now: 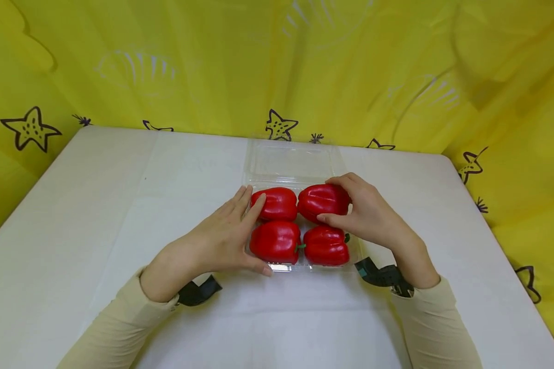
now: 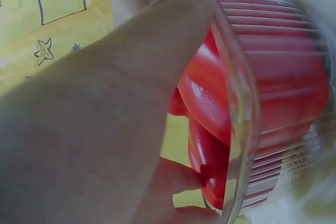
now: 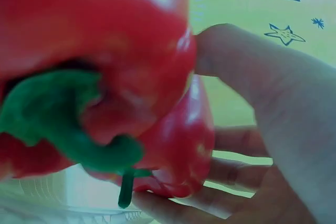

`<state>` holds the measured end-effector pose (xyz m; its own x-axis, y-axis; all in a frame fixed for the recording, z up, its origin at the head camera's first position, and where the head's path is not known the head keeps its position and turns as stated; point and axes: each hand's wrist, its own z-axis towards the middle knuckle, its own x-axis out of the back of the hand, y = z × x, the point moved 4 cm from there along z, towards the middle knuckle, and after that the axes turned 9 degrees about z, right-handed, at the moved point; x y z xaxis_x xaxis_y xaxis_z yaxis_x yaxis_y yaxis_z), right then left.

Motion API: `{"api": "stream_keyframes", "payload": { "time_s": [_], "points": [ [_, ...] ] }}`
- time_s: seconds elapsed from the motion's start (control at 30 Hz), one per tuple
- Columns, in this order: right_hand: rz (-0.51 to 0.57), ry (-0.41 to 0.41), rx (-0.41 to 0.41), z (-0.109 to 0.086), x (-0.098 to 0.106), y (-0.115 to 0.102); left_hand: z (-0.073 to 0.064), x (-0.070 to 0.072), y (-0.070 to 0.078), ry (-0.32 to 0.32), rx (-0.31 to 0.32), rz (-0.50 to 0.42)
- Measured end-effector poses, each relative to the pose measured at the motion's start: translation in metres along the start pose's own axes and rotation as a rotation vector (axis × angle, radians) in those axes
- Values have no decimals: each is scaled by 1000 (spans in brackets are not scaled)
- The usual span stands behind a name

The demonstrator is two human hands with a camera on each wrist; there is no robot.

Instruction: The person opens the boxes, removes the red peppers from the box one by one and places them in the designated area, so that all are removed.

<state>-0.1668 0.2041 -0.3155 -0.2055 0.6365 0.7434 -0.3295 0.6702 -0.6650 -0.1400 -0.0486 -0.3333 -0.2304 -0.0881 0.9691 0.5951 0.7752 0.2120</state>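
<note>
Four-lobed rows aside, red bell peppers lie two by two in a clear plastic clamshell container (image 1: 286, 267), its lid (image 1: 295, 160) folded back. My right hand (image 1: 367, 210) grips the far right bell pepper (image 1: 320, 201), thumb on the near side and fingers round the far side; in the right wrist view that bell pepper (image 3: 181, 140) shows behind a nearer one (image 3: 105, 24) with a curled green stem. Spread along the container's left side, my left hand (image 1: 221, 236) lays a straight finger on the far left bell pepper (image 1: 279, 204), its thumb at the front rim.
The container stands on a white-covered table (image 1: 198, 169). Behind the table and at its sides hangs a yellow curtain (image 1: 212, 66) with starfish drawings. Black straps (image 1: 380, 274) are on both wrists.
</note>
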Motion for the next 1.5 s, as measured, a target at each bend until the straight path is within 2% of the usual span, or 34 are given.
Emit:
{"api": "stream_keyframes", "payload": {
  "time_s": [0.2, 0.4, 0.53, 0.67, 0.77, 1.37, 1.5],
  "points": [
    [30, 41, 6, -2, 4, 0, 0, -1, 0, 9, 4, 2],
    [41, 126, 31, -7, 16, -4, 1, 0, -1, 10, 2, 6],
    [5, 143, 58, -9, 21, -4, 0, 1, -3, 0, 8, -16],
    [-25, 138, 73, -9, 22, -3, -1, 1, -7, -13, 47, -42],
    [-49, 151, 88, -9, 24, -3, -1, 2, -9, -7, 66, -29],
    [-151, 346, 113, -19, 48, 4, 1, 2, -7, -4, 81, 2],
    [-156, 369, 102, -20, 51, 7, 0, 2, -8, -8, 87, 2]
  ]
}}
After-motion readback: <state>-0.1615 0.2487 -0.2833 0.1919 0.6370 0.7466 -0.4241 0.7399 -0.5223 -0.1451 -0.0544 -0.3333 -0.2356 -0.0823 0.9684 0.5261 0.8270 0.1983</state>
